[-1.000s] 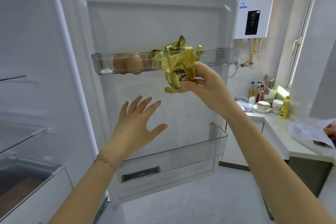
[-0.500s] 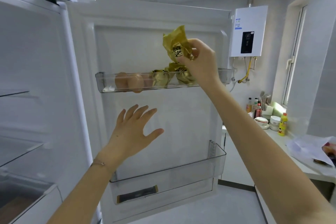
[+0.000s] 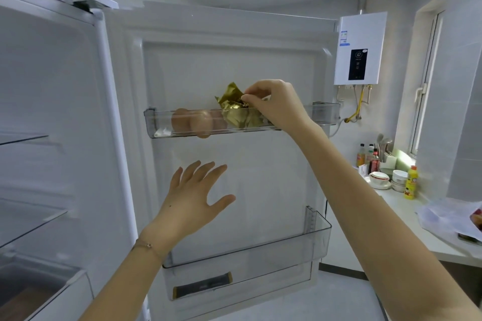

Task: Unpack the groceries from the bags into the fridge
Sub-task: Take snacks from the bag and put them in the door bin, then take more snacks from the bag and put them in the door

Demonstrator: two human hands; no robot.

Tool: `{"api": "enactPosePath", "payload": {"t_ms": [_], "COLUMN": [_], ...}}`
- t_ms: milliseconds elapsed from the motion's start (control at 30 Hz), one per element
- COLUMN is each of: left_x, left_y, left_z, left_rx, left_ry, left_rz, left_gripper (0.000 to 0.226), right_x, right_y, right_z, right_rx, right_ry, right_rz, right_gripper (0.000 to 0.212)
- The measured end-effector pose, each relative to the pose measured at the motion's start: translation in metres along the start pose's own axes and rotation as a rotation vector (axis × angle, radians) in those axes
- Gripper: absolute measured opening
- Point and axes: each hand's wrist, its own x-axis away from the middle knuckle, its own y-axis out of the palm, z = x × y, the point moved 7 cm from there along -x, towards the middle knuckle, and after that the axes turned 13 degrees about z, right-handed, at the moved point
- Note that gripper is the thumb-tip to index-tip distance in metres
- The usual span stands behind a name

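My right hand pinches gold packet over upper door shelf, eggs left. My left hand spread, empty. Counter far right.

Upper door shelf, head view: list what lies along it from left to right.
Small white scrap → brown eggs → gold foil packets → right hand, pinching the foil from above → bare right end of the upper door shelf.
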Motion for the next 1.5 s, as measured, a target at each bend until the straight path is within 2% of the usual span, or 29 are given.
{"api": "enactPosePath", "payload": {"t_ms": [100,333,533,733,900,1100,1233,1500], "left_x": [0.000,-0.012,-0.035,-0.059,-0.084,-0.104,-0.109,-0.132], "left_y": [0.002,0.026,0.056,0.095,0.137,0.209,0.259,0.351], "left_z": [0.003,0.035,0.108,0.203,0.305,0.425,0.500,0.622], "left_rx": [0.007,0.075,0.146,0.234,0.306,0.345,0.396,0.502], "left_ry": [0.013,0.058,0.173,0.284,0.390,0.457,0.523,0.663], "left_rz": [0.004,-0.057,-0.075,-0.032,0.001,-0.073,-0.126,-0.222], "left_gripper": [0.107,0.103,0.083,0.080,0.076,0.083,0.077,0.081], "right_x": [0.008,0.047,0.081,0.130,0.171,0.210,0.236,0.278], "right_y": [-0.001,-0.033,-0.084,-0.162,-0.250,-0.357,-0.420,-0.502], "right_z": [0.000,0.015,0.068,0.164,0.249,0.323,0.366,0.448], "right_rx": [0.023,0.240,0.472,0.616,0.716,0.890,0.984,1.100], "right_ry": [0.003,-0.186,-0.148,0.039,0.244,0.405,0.535,0.718], "right_rz": [-0.011,0.130,0.073,-0.020,-0.029,-0.068,-0.075,-0.084], "right_gripper": [0.032,0.062,0.069,0.063,0.064,0.066,0.066,0.066]}}
